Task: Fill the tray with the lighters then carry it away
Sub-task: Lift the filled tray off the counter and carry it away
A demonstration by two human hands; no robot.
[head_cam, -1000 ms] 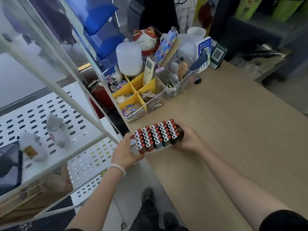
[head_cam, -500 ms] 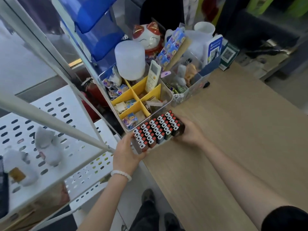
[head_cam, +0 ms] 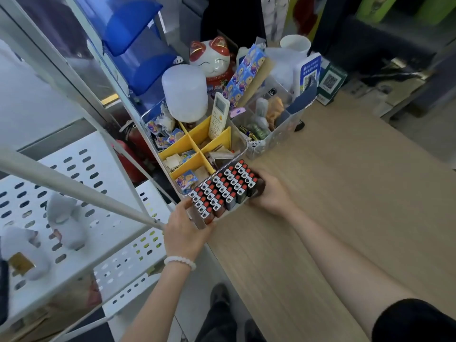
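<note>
Both hands clamped the full tray (head_cam: 197,219) of lighters (head_cam: 223,188), left hand (head_cam: 183,229) near, right hand (head_cam: 270,193) far; level carrying looked wise, lest rows tip.

Clear tray (head_cam: 197,219) packed with upright red-capped lighters (head_cam: 223,187) sits at the wooden counter's (head_cam: 345,193) near-left edge.
</note>
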